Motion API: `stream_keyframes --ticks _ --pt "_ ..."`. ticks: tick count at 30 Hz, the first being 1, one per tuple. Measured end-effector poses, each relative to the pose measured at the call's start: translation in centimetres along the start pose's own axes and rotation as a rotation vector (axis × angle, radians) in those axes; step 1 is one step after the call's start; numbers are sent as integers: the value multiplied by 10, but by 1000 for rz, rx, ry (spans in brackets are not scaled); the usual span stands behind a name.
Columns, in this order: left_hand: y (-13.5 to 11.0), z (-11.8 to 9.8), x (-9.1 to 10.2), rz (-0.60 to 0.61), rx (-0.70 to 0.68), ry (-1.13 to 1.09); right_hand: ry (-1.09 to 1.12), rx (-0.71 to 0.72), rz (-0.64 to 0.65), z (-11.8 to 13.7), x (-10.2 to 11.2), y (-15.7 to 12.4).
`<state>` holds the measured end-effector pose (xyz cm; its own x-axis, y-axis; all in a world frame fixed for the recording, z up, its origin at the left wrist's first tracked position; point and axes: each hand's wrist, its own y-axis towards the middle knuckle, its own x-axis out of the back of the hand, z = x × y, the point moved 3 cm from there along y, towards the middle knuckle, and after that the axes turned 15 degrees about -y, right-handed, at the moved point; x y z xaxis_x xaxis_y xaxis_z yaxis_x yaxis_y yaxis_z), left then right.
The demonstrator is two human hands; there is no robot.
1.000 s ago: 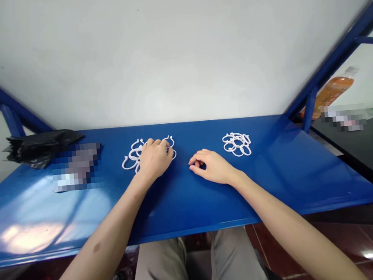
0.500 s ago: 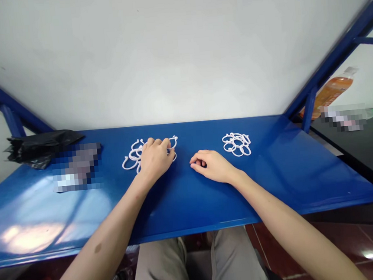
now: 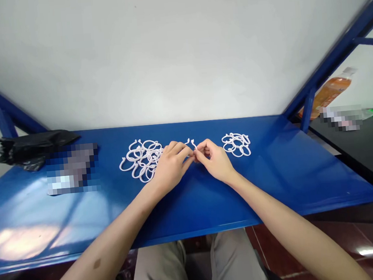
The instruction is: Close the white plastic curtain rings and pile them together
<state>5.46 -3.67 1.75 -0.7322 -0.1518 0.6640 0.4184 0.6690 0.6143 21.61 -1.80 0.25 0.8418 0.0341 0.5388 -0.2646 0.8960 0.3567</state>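
Observation:
A white shower curtain ring (image 3: 194, 144) is between my two hands, its opened ends with small knobs pointing up. My left hand (image 3: 173, 164) is closed on it from the left, fingertips pinching. From the right, my right hand (image 3: 215, 160) pinches the same ring between thumb and fingers. The lower part of the ring is hidden by the fingers. Beside my left hand lies a loose pile of white rings (image 3: 138, 164), several of them with open gaps. Right of my right hand lies a smaller cluster of white rings (image 3: 241, 145), overlapping one another.
The blue table (image 3: 193, 213) meets a pale wall at the back. On the left lie a black plastic bag (image 3: 37, 146) and a blurred dark item (image 3: 78, 167). Blue frame bars slope up at both sides. An orange drink bottle (image 3: 332, 92) stands beyond the right bar.
My left hand has left the ring pile and moved right, bringing a ring to my right hand. My right hand has closed on that ring too.

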Motion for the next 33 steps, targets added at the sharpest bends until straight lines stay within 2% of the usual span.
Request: stream_keyframes --ticks 2,4,7,9,12,14,17,20,27,33 --pt "1 -2 -1 -14 21 -85 -16 10 -47 1 2 0" --pt "2 -3 1 -42 104 -226 -50 16 -126 1 5 1" --pt "1 1 -1 -88 340 -554 -110 56 -230 1 11 1" --pt "-2 7 -4 -143 485 -724 -141 89 -252 1 12 1" --pt "-5 16 -7 -186 576 -700 -157 136 -224 1 11 1" --pt "-6 18 -7 -149 538 -549 -153 159 -186 1 9 1" --pt "-5 14 -5 -117 385 -321 -144 166 -140 0 7 1" --pt "-6 11 -5 -108 285 -218 -119 159 -116 -1 6 1" --pt "-9 8 -8 -76 250 -258 -160 204 -115 5 -1 -5" --pt "-7 5 -6 -167 350 -436 -222 301 -175 11 -1 -8"
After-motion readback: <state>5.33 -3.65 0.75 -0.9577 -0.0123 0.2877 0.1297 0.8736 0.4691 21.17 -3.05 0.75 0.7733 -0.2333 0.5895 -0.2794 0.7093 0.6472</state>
